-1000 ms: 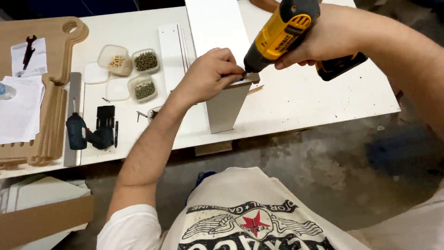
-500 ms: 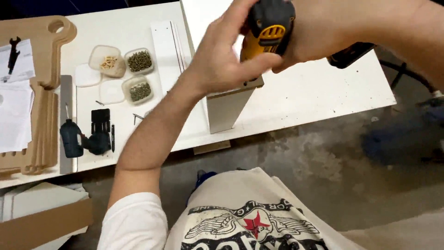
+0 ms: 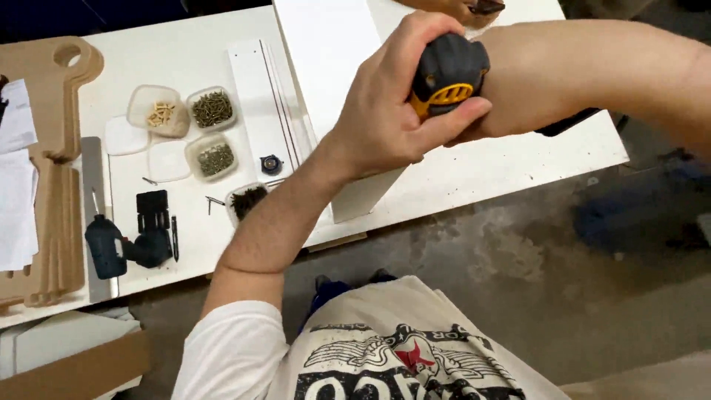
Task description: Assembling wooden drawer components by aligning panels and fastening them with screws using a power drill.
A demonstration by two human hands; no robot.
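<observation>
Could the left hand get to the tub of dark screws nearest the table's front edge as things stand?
Probably yes: the tub of dark screws lies open right beside the left forearm, nothing over it. But the left hand is wrapped round the drill and would have to let go.

In front of you, the white table [image 3: 185, 59] carries plenty. Three small clear tubs [image 3: 212, 109] of screws and pegs sit mid-left, two loose lids [image 3: 126, 136] just beside them, a fourth tub [image 3: 246, 200] of dark screws nearer your edge. A dark blue drill [image 3: 122, 248] lies beside a black bit holder [image 3: 152, 211]. Flat brown fibreboard cut-outs [image 3: 52, 185] stack at the far left, white papers [image 3: 16, 178] on them. A long white panel [image 3: 263, 104] lies upward across the top.
</observation>
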